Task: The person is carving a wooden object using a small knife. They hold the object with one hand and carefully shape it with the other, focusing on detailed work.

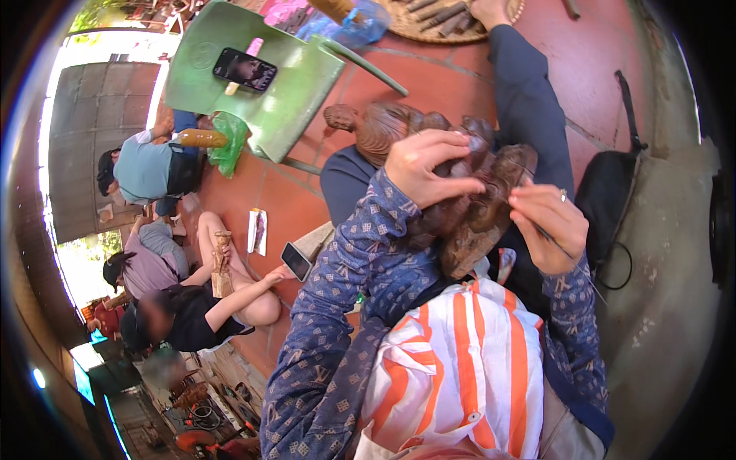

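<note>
A dark brown wood carving with rounded, deeply cut shapes rests across my lap. My left hand lies over its upper side, thumb and fingers bent around a raised part. Close to the carving's right edge, my right hand is pinched around a thin, wire-like tool. The tool's thin tail runs down past my wrist, and its tip by the carving is too small to make out. A ridged, rounded part of carved wood shows beyond my left hand, partly hidden by it.
A green plastic chair carrying a phone stands at upper left. A woven tray holds several tools at the top. A black bag lies at right. Co-workers sit at left; one holds a pale carving and a phone.
</note>
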Demonstrator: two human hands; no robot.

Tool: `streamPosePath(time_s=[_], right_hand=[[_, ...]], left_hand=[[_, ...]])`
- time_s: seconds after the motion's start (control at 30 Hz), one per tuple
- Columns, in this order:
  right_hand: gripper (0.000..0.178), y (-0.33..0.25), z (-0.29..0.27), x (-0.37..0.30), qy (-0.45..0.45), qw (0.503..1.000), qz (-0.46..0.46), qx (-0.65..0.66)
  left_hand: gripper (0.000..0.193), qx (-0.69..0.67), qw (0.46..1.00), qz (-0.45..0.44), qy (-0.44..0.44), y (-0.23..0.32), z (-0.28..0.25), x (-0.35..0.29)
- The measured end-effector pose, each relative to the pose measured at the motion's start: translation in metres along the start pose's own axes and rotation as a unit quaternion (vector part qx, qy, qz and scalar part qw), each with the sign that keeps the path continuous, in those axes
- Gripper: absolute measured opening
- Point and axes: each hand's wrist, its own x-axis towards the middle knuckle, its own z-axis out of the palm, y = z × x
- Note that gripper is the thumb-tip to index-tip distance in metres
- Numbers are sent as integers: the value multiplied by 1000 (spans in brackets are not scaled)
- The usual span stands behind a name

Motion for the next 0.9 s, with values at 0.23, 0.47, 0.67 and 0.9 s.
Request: streamPosePath(time_s=[0.23, 0.47, 0.67, 0.9], right_hand=[[15, 3, 18, 6, -106, 993, -13, -42], [14, 9, 14, 2, -53, 997, 44, 32], [14, 3, 14, 10, -106, 994, -1, -8], [15, 13, 15, 4, -73, 997, 5, 28]], left_hand=[[74, -20, 993, -5, -113, 3, -12, -11], [66, 20, 997, -10, -78, 1, -2, -12], [68, -18, 994, -1, -111, 0, -12, -6], [59, 26, 999, -17, -38, 8, 4, -11]])
